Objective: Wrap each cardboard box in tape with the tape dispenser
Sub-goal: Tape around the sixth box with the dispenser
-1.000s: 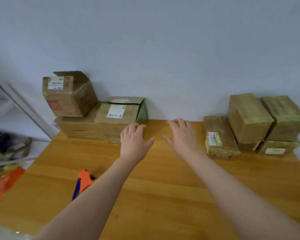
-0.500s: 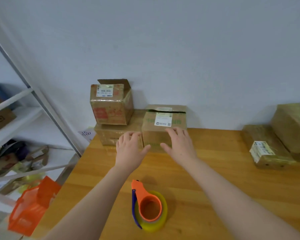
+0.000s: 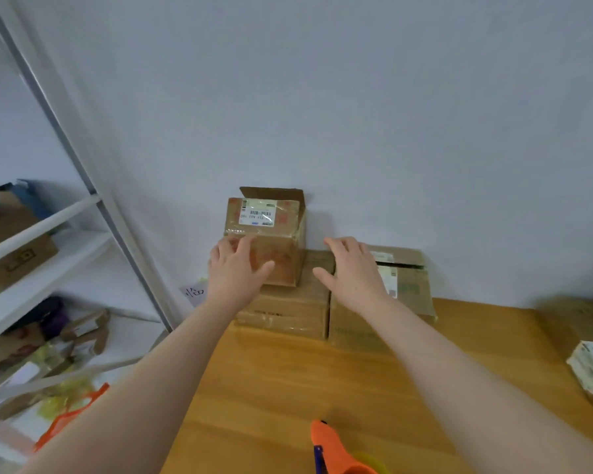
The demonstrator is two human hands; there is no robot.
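Top box (image 3: 258, 218) dead ahead, between the two — left grip (image 3: 235, 271) nearer, over its front, right grip (image 3: 353, 271) just beside its right edge; both spread, empty.

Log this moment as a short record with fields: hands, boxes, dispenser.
left hand: open, fingers spread at the front of the top box; contact unclear
right hand: open, right of that box, holding nothing
top box: flap up, stacked on a flat box
tape dispenser: orange, lying on the table, untouched
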